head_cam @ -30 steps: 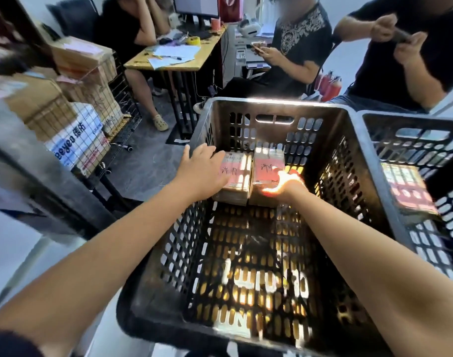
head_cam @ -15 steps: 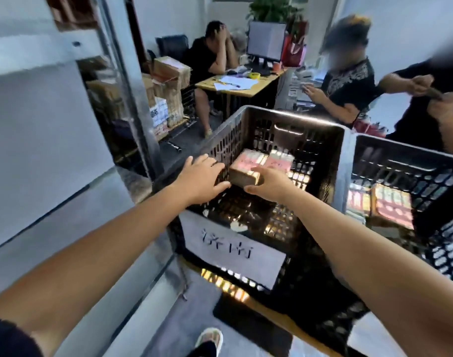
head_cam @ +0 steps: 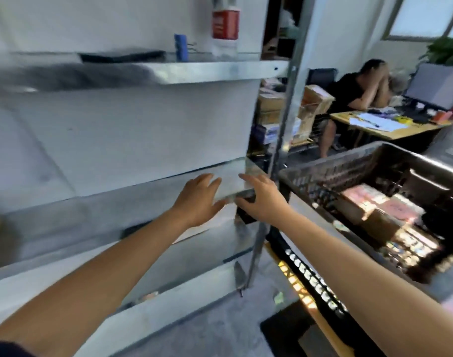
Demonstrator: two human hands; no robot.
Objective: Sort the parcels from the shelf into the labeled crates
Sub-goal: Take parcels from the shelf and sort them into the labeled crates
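Both my hands hover empty in front of the grey metal shelf [head_cam: 212, 72]. My left hand [head_cam: 198, 199] has its fingers spread and relaxed, over the middle shelf board [head_cam: 230, 176]. My right hand [head_cam: 261, 199] is beside it, fingers also extended, near the shelf's right upright post [head_cam: 284, 124]. To the right stands a black slatted crate [head_cam: 323, 171] holding two brown parcels with pink labels [head_cam: 374, 207]. No parcel shows clearly on the shelf boards here; the view is blurred.
A red-labelled bottle [head_cam: 224, 29] and a blue object [head_cam: 181, 46] stand on the upper shelf. Behind the shelf are stacked cardboard boxes [head_cam: 315, 99]. A person sits at a wooden desk [head_cam: 387, 130] with a monitor at the back right.
Both hands let go of the two parcels in the crate and swung left to the shelf. My view turned left from the crate to the shelf.
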